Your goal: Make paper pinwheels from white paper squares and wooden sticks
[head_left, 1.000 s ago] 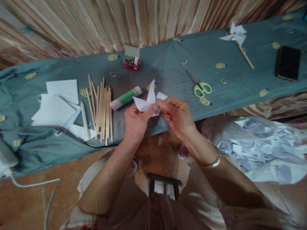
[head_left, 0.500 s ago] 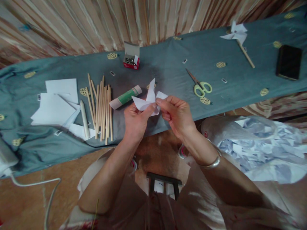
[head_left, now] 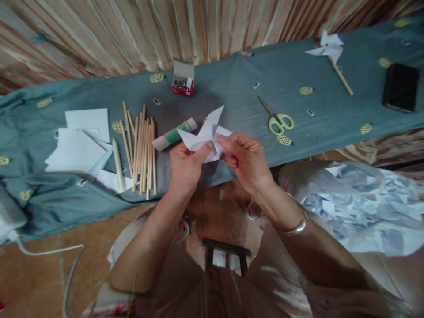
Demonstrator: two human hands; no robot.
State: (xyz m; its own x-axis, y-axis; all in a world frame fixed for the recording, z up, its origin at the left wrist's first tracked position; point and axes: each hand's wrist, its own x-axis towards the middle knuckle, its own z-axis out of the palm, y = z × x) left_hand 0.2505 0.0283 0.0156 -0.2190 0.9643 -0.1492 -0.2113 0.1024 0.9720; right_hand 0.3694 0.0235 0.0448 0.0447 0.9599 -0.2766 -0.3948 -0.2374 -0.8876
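Observation:
Between both hands is a white paper pinwheel (head_left: pixel 208 132), its pointed blades standing up and out. My left hand (head_left: pixel 188 162) pinches it from the left, thumb pressed near the centre. From the right, my right hand (head_left: pixel 243 154) grips the paper near the middle with thumb and forefinger; its other fingers are curled. Whether a pin is between those fingertips I cannot tell. Just beyond my left hand lies a pink-and-green tube (head_left: pixel 175 134). Several wooden sticks (head_left: pixel 143 152) are bunched to its left.
Behind stands an open red box (head_left: pixel 183 86) of small metal pins. Green-handled scissors (head_left: pixel 277 121) lie right of my hands. A finished pinwheel on a stick (head_left: pixel 326 48) and a black phone (head_left: pixel 400 87) are farther right. White paper sheets (head_left: pixel 77 148) and a pale tapered tool (head_left: pixel 118 165) lie left.
The pinwheel's upright blade has tilted to the right and the paper has turned slightly toward me. Both hands keep their hold and have barely moved.

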